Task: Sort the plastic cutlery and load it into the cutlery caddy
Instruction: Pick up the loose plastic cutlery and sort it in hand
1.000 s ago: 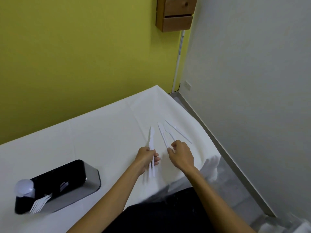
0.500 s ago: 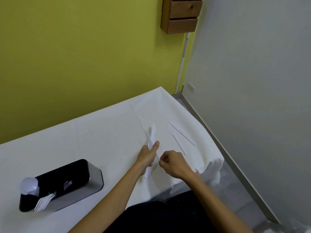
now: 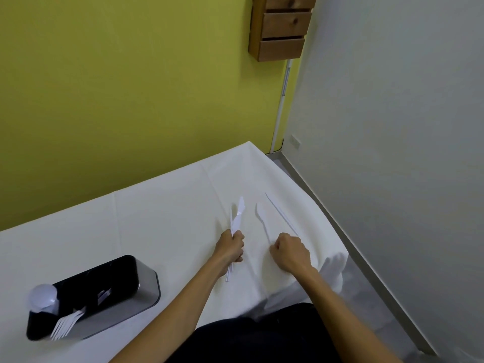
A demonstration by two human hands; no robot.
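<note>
On the white-covered worktop (image 3: pixel 162 221), right of centre: left hand (image 3: pixel 230 248) grips a bundle of white knives (image 3: pixel 237 224), fingers curled round the handles, blades pointing away from the person, handle ends sticking out below the fist. Right hand (image 3: pixel 290 254) sits just right of it, fingers curled, knuckles up; it lies at the near ends of two loose knives, whether it pinches one I cannot tell. Loose knife (image 3: pixel 262 221) lies flat between the hands, blade far end. Second loose knife (image 3: pixel 281 214) lies just right of it, near the worktop's right edge. Caddy (image 3: pixel 104 292), black inside with a steel shell, stands well apart at the near left; forks (image 3: pixel 66 324) poke out of its near-left end with tines toward the camera, a spoon (image 3: pixel 43 297) bowl beside them.
</note>
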